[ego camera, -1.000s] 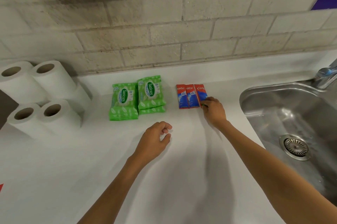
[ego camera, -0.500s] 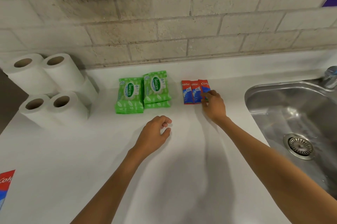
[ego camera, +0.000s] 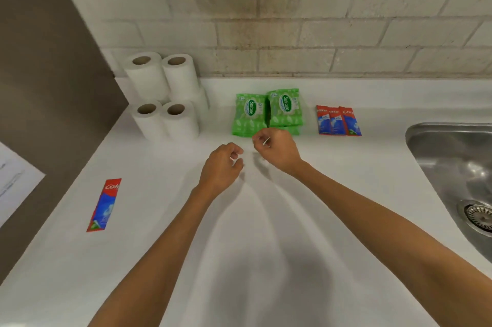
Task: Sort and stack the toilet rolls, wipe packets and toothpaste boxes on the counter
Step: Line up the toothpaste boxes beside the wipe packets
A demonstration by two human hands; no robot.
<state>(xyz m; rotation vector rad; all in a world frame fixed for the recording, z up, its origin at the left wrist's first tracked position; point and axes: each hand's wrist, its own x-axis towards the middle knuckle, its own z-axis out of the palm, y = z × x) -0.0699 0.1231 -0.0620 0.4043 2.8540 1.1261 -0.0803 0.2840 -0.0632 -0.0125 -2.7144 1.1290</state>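
- Head view: a stray toothpaste box (ego camera: 105, 205) is seen lying flat near the left edge of the surface (ego camera: 253, 260), well apart from the row of toothpaste boxes (ego camera: 338, 121) set side by side near the sink (ego camera: 452, 166)
- The stray toothpaste box is judged to be light, stiff card that is easily dented, so it is best taken by its long edges at the middle
- The wipe packets (ego camera: 269, 110), judged soft and slippery, and the toilet rolls (ego camera: 159, 97), judged light and crushable, are already grouped by the wall
- The left grip (ego camera: 222, 166) is loosely curled and nothing is held in it
- The right grip (ego camera: 277, 150) is curled just in front of the wipe packets, and whether anything is pinched cannot be told
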